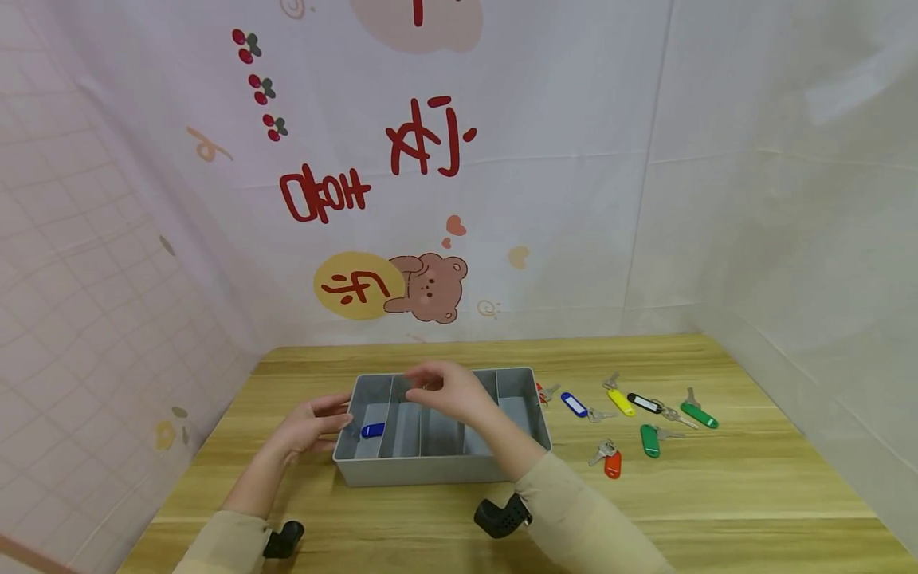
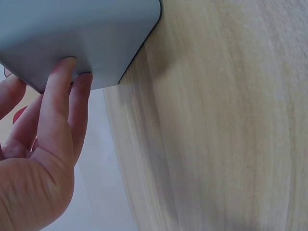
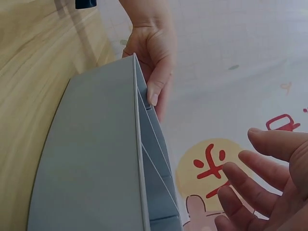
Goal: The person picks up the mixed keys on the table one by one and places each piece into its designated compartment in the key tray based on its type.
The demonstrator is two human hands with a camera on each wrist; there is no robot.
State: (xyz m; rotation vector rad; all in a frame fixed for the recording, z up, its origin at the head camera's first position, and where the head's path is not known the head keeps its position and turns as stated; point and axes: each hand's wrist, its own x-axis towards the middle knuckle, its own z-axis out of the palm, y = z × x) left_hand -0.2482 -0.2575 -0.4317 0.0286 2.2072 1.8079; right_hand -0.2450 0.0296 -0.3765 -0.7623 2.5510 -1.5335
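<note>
A grey divided box (image 1: 423, 473) stands on the wooden table, its front wall towards me. My left hand (image 1: 307, 429) grips its left end, the thumb (image 3: 155, 91) over the rim and fingertips (image 2: 67, 65) against the outer wall. In the leftmost compartment lies a blue key tag (image 1: 373, 430). Above the middle compartments hovers my right hand (image 1: 453, 391), hiding part of the dividers. The right wrist view shows its fingers (image 3: 245, 185) spread and loosely bent, with nothing between them.
Right of the box lie several keys with tags: blue (image 1: 574, 404), yellow (image 1: 621, 402), black (image 1: 644, 402), green (image 1: 699, 414), another green (image 1: 649, 440) and red (image 1: 613, 465). Another red tag (image 1: 541, 392) shows right at the box's right wall. Printed white cloth (image 1: 559, 199) surrounds the table.
</note>
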